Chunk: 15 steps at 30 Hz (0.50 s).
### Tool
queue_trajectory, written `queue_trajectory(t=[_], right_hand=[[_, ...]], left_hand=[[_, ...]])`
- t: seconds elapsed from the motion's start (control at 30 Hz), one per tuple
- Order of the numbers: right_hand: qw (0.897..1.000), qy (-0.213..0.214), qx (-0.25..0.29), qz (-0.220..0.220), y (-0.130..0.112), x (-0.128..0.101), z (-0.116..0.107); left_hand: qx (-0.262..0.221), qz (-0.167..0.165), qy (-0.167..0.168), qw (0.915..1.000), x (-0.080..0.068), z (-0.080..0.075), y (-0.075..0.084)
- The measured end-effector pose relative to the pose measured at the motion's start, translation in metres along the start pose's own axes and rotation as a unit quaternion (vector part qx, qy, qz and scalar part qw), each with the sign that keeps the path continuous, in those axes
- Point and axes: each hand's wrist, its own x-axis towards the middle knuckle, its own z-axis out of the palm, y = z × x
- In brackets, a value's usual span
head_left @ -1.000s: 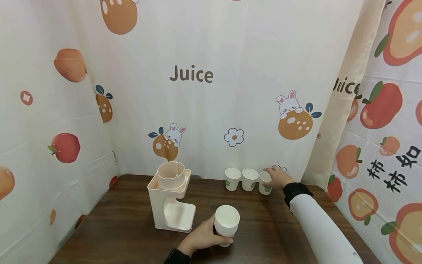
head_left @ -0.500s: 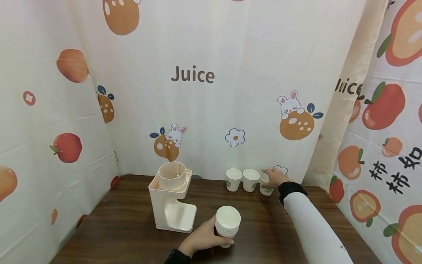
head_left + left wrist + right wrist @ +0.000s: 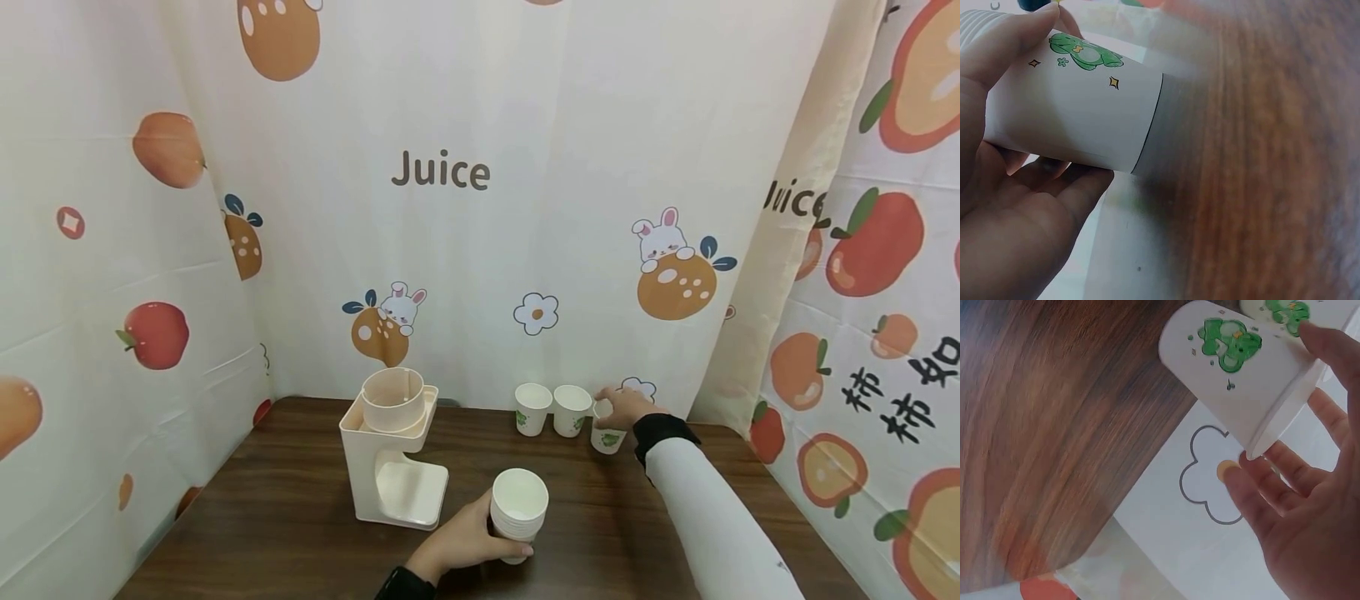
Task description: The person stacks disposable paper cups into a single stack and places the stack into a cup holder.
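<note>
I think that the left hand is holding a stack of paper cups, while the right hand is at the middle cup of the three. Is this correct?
Not quite: the head view shows the right hand at the rightmost cup, not the middle one. The left hand does hold a stack of paper cups.
</note>
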Motion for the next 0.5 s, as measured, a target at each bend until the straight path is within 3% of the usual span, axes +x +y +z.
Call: queue_trajectory(t=[0.5], right_hand=[[0.999, -0.023, -0.003, -0.028, -0.004, -0.022, -0.013]], left_hand=[[0.009, 0.000, 0.002, 1.0000, -0.001, -0.001, -0.001]])
